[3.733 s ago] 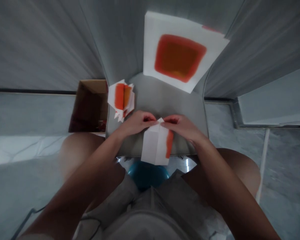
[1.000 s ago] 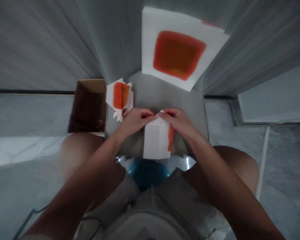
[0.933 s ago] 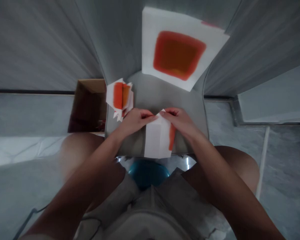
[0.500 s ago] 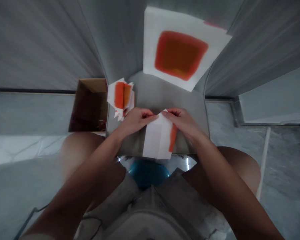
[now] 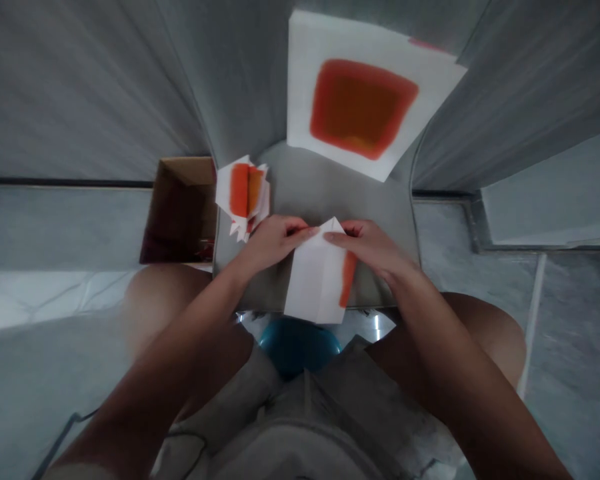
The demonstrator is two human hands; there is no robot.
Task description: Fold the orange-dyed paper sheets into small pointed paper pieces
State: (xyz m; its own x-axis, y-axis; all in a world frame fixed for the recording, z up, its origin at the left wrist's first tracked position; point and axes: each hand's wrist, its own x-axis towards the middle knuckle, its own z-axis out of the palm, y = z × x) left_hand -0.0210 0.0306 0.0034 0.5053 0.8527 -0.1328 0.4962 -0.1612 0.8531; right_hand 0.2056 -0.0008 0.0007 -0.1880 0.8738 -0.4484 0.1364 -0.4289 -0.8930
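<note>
Between my hands is a folded sheet of paper [image 5: 313, 280], white with an orange patch along its right edge and a pointed top. My left hand [image 5: 280, 241] pinches its upper left side, the thumb lying on the front face. From the right, my right hand [image 5: 367, 243] grips the upper right side with its thumb on the front and its fingers behind, partly hidden. The paper's lower end reaches past the front edge of the grey seat [image 5: 395, 193].
Farther back on the seat stands a larger white sheet [image 5: 300, 80] with an orange-brown square. Left of my hands lie folded white and orange papers [image 5: 240, 190]. An open cardboard box [image 5: 193, 170] is beside the seat. Something blue [image 5: 300, 347] shows below.
My right thumb has slid slightly down from the paper's tip, so the peak now shows uncovered. My left hand keeps its hold almost unmoved.
</note>
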